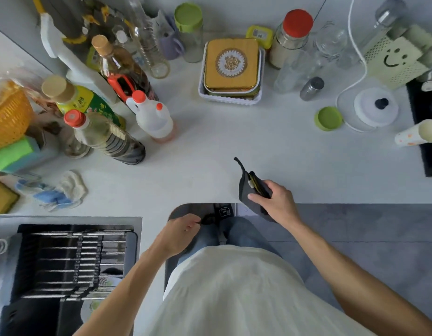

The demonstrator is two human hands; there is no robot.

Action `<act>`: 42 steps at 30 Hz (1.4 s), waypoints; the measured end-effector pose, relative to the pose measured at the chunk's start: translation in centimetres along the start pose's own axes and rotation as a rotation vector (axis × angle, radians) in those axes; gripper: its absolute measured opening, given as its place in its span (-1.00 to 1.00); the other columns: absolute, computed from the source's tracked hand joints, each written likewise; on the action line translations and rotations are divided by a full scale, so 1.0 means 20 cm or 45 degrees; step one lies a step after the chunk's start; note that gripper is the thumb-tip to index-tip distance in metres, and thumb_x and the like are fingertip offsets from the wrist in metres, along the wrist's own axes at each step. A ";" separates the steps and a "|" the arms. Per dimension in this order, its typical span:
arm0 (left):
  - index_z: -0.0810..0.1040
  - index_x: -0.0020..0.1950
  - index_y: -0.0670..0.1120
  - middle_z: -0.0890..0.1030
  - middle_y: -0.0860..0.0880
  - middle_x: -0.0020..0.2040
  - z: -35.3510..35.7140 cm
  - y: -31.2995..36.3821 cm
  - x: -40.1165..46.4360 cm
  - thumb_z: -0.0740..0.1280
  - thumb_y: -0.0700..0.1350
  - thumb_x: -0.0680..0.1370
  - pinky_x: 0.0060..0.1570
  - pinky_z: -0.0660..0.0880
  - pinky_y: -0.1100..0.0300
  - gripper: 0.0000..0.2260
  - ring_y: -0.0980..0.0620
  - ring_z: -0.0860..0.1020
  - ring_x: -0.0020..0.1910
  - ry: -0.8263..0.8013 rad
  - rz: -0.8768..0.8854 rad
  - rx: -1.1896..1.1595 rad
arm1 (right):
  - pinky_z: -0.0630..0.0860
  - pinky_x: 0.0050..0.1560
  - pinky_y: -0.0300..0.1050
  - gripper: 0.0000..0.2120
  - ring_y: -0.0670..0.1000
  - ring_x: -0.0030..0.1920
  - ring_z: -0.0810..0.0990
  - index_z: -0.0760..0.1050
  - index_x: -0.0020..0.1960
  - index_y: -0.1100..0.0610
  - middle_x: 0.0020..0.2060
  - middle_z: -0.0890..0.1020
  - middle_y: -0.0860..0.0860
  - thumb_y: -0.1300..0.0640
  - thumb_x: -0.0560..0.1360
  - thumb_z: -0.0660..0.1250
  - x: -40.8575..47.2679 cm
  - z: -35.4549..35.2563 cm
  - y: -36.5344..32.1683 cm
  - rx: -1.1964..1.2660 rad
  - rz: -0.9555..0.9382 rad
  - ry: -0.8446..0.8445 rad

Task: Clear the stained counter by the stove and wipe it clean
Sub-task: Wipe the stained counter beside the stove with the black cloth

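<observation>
Nearest the lens, a pale shirt front and two bare forearms reaching over the surface edge. Right hand curled in a firm grip round a dark grey cloth, bunched at the near edge, a thin loop trailing up from it onto the white top. Left hand lower, off the surface, fingers curled and seemingly pinching something small and dark; what exactly, impossible to tell. Central stretch of surface open between the clutter: oil and sauce bottles crowded at left, a gold tin in a white tray at the back, glass jars and a loose green lid at right, a tipped paper cup by the black stove edge. Stains hardly visible from this height. Cloth judged soft, light and limp, best held bunched in the palm and pressed flat for wiping. Bottles likely heavy and possibly greasy, safest taken round the body rather than the neck; glass jars fragile, better lifted one at a time; cup and lid light enough to skid away under a passing cloth.
</observation>
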State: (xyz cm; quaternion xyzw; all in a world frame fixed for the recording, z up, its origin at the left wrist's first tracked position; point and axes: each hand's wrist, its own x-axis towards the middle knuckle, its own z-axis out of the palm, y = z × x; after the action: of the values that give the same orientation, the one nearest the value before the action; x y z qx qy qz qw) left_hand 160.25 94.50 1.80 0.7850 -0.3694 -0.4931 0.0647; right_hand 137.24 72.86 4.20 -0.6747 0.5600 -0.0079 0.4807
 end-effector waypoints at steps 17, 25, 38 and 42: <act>0.61 0.36 -0.03 0.70 -0.06 0.24 0.26 0.42 0.17 0.12 -0.12 0.74 0.17 0.55 0.04 -0.68 -0.12 0.65 0.22 -0.464 0.326 0.727 | 0.51 -0.01 -0.03 -0.72 0.22 0.10 0.66 0.54 0.32 0.23 0.10 0.70 0.22 0.09 0.70 0.29 -1.16 0.20 1.06 0.101 0.896 0.216; 0.59 0.41 0.07 0.66 0.01 0.33 0.65 1.05 0.30 0.18 0.01 0.73 0.18 0.47 0.14 -0.70 0.02 0.58 0.19 -0.612 0.487 0.834 | 0.38 -0.13 -0.08 -0.76 0.23 0.07 0.68 0.62 0.18 0.18 -0.02 0.73 0.16 0.03 0.63 0.40 -1.60 0.29 1.38 0.472 1.221 0.399; 0.61 0.41 -0.01 0.66 -0.03 0.37 1.06 1.58 0.40 0.22 0.00 0.74 0.24 0.44 0.17 -0.69 -0.06 0.60 0.36 -0.590 0.534 1.281 | 0.34 -0.14 -0.06 -0.77 0.20 0.05 0.65 0.57 0.03 0.09 -0.09 0.65 0.06 -0.06 0.57 0.47 -1.61 -0.24 1.84 0.767 1.243 0.682; 0.65 0.31 -0.01 0.70 -0.06 0.29 1.12 1.72 0.48 0.21 -0.01 0.73 0.12 0.47 0.18 -0.73 -0.10 0.64 0.27 -0.610 0.458 1.442 | 0.35 -0.14 -0.08 -0.74 0.19 0.01 0.63 0.63 0.20 0.12 -0.10 0.62 0.04 -0.03 0.63 0.40 -1.53 -0.46 1.96 0.826 1.234 0.867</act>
State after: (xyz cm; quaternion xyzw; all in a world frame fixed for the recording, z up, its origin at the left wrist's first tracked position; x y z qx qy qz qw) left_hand 126.41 69.53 -0.56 0.4912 -0.7029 -0.3648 -0.3627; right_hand 91.49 93.85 -0.45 -0.1284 0.8889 -0.1712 0.4050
